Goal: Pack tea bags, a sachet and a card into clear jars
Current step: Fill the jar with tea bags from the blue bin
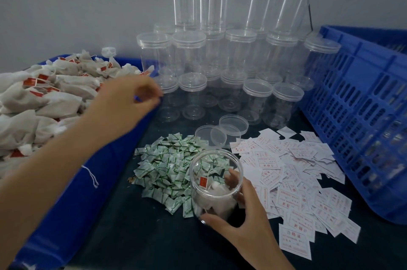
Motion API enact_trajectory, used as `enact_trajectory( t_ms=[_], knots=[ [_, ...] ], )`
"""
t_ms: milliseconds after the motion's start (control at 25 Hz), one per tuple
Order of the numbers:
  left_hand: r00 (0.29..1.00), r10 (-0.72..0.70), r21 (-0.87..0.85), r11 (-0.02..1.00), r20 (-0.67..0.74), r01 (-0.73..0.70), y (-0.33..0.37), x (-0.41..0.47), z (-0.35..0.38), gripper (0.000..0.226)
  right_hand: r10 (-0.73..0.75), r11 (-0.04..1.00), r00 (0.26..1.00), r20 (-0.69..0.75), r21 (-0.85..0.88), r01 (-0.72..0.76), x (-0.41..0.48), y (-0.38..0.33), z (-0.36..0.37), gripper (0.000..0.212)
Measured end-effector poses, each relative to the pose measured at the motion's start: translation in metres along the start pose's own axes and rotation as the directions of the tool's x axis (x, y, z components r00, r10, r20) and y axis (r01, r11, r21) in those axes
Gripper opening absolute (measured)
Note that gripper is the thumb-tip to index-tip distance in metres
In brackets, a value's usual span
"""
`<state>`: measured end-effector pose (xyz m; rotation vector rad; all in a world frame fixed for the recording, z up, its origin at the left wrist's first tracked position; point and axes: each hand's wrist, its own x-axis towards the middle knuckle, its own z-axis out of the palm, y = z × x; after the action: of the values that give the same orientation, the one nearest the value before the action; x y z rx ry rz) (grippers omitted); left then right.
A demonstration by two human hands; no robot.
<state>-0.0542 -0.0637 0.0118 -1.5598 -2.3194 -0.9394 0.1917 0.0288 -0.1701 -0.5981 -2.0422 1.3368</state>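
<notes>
tabletop (132,239): dark, carrying everything below.
tub (72,192): blue, at the left, with a loose white string lying on its side.
tea bags (44,98): big heap of white bags with red tags, filling the tub.
sachets (167,170): loose green and white pile in the middle, near the front.
cards (297,181): white slips with red print, spread at the right as far as the crate (363,120).
open jar (217,184): clear, without lid, upright between the sachets and the cards; holds a few tea bags, one red tag against its wall.
right hand (242,223): wrapped round the open jar, thumb on the near side, fingers on the far right side.
left hand (130,104): above the right rim of the tub, fingers loosely curled, nothing seen between them.
lids (229,131): clear, lying loose behind the sachets.
stacked jars (220,54): clear, lidded, in three levels against the grey wall.
</notes>
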Motion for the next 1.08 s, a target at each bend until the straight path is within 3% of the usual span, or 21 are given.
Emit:
enact_trajectory(
  t_ms=[40,120,200,280,400,600,720,800,880,960,1080],
  knots=[
    [0.998,-0.062,0.231,0.971,0.004,0.060,-0.024,0.005,-0.005,0.015,-0.002,1.000,1.000,0.000,-0.005,0.002,0.000,0.000,0.000,0.091],
    [0.934,-0.315,0.590,0.791,0.168,0.161,-0.064,0.005,-0.008,0.024,-0.005,1.000,1.000,-0.002,-0.016,0.005,0.000,0.001,0.000,0.093],
    [0.841,-0.447,0.672,0.726,0.304,0.142,-0.085,-0.003,-0.005,0.021,-0.005,1.000,1.000,-0.001,-0.021,0.005,0.000,0.001,0.000,0.094],
    [0.874,-0.417,0.595,0.778,0.248,0.203,-0.091,-0.006,-0.004,0.007,-0.003,1.000,1.000,-0.001,-0.015,0.003,0.000,0.001,0.000,0.091],
    [0.928,-0.357,0.503,0.824,0.106,0.260,-0.093,-0.005,0.000,0.014,-0.002,1.000,1.000,-0.002,-0.006,0.002,0.000,-0.001,-0.001,0.090],
    [0.929,-0.321,-0.047,0.947,-0.185,0.318,-0.058,-0.004,-0.009,0.008,0.000,1.000,1.000,0.003,0.001,0.000,0.001,-0.003,-0.001,0.089],
    [0.944,-0.318,-0.538,0.812,-0.085,0.225,-0.002,-0.008,-0.014,0.006,0.005,1.000,1.000,0.005,0.001,-0.005,0.000,-0.003,0.000,0.089],
    [0.975,-0.217,-0.712,0.676,0.051,0.188,0.036,-0.016,-0.005,0.008,0.009,1.000,1.000,0.004,0.003,-0.009,0.000,-0.003,-0.001,0.090],
    [0.977,-0.072,-0.720,0.666,0.202,0.198,0.064,-0.025,0.011,0.006,0.013,1.000,1.000,0.004,-0.001,-0.013,-0.001,-0.002,-0.001,0.090],
    [0.961,0.025,-0.573,0.807,0.277,0.144,0.074,-0.032,0.027,0.006,0.021,1.000,1.000,0.010,0.003,-0.021,-0.001,-0.001,-0.001,0.090],
    [0.991,0.042,-0.308,0.952,0.129,0.000,0.048,-0.017,0.025,0.011,0.019,1.000,1.000,0.012,-0.006,-0.019,-0.001,0.002,0.000,0.091]
  ],
)
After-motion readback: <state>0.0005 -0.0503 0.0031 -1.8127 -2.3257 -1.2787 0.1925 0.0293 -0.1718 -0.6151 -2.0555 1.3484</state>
